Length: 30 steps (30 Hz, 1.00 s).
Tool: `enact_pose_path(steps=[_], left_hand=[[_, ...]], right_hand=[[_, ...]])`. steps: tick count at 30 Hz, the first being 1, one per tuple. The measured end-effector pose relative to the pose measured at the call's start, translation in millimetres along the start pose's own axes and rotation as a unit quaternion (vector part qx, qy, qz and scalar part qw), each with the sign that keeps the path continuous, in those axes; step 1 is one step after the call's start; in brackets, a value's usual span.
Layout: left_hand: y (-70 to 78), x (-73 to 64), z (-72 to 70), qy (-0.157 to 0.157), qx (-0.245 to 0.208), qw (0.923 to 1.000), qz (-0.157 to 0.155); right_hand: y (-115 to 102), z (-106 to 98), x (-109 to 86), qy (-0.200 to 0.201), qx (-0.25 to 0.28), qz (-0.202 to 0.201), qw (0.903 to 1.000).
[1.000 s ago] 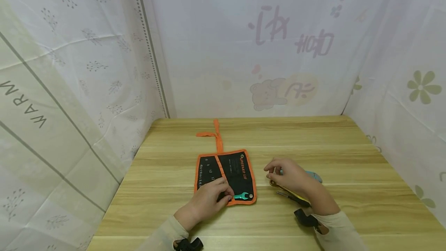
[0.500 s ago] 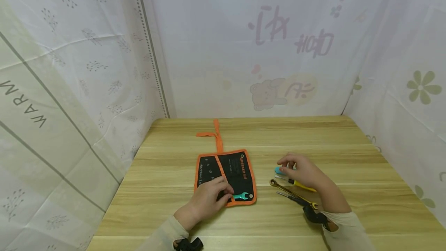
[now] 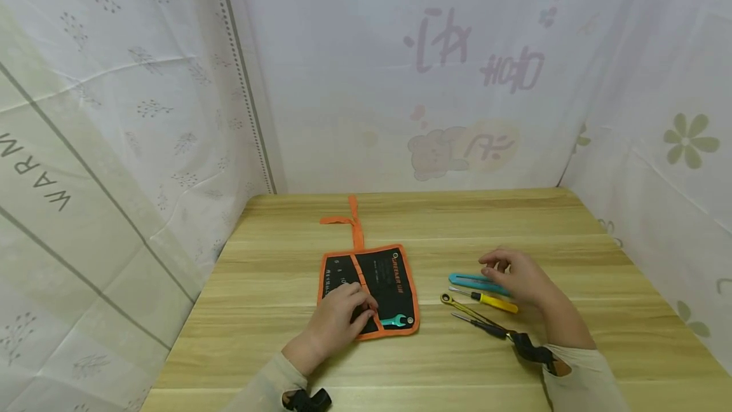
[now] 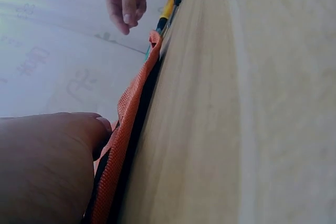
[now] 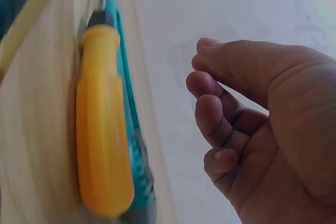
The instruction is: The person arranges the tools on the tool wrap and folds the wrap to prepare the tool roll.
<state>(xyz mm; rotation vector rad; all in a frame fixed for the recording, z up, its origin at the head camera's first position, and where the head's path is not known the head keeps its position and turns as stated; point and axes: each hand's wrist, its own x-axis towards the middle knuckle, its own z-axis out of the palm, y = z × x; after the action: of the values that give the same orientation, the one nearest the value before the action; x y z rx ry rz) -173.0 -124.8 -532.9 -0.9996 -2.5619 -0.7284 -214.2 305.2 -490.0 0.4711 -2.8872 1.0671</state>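
A black tool roll (image 3: 389,285) with orange edging lies flat on the table. My left hand (image 3: 343,313) is at its near side, pinching the orange pocket edge (image 4: 123,129) between thumb and curled fingers. Just right of those fingertips, a green open-end wrench (image 3: 394,321) shows its head on the roll. My right hand (image 3: 520,278), fingers loosely bent and holding nothing, hovers by a teal utility knife (image 3: 474,281), covering its right end. The right wrist view shows a yellow-handled screwdriver (image 5: 102,129) close to this hand, alongside the knife.
Below the yellow screwdriver lie a gold ratchet wrench (image 3: 460,305) and a black-handled screwdriver (image 3: 488,329), partly overlapped by the right wrist camera (image 3: 532,350). Orange ties (image 3: 356,227) stretch from the roll toward the back edge. Patterned curtains (image 3: 354,81) enclose the wooden table (image 3: 274,272).
My right hand has moved right, away from the roll, uncovering the utility knife and yellow screwdriver. My left hand has shifted slightly left, leaving more of the green wrench visible.
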Motion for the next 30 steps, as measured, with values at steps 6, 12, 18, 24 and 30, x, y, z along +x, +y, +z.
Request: enact_pose_path(steps=[6, 12, 18, 24, 30], left_hand=[[-1.1, -0.7, 0.5, -0.017, -0.001, 0.9998, -0.014], [-1.1, -0.8, 0.5, -0.028, 0.007, 0.9995, -0.013], [-1.4, -0.6, 0.0, -0.042, 0.013, 0.9990, -0.011], [-2.3, -0.3, 0.4, -0.048, 0.020, 0.9986, -0.004], [-2.4, -0.4, 1.0, -0.057, 0.025, 0.9981, -0.007]], right_hand=[[18.7, -5.3, -3.3, 0.012, 0.005, 0.010, 0.9999], [33.8, -12.1, -8.0, 0.016, 0.006, 0.038, 0.9992], [46.5, -17.8, -13.8, 0.012, 0.000, 0.060, 0.9981], [52.6, -21.1, -18.1, 0.001, 0.007, 0.069, 0.9976], [51.9, -22.5, -21.3, -0.032, 0.024, 0.059, 0.9974]])
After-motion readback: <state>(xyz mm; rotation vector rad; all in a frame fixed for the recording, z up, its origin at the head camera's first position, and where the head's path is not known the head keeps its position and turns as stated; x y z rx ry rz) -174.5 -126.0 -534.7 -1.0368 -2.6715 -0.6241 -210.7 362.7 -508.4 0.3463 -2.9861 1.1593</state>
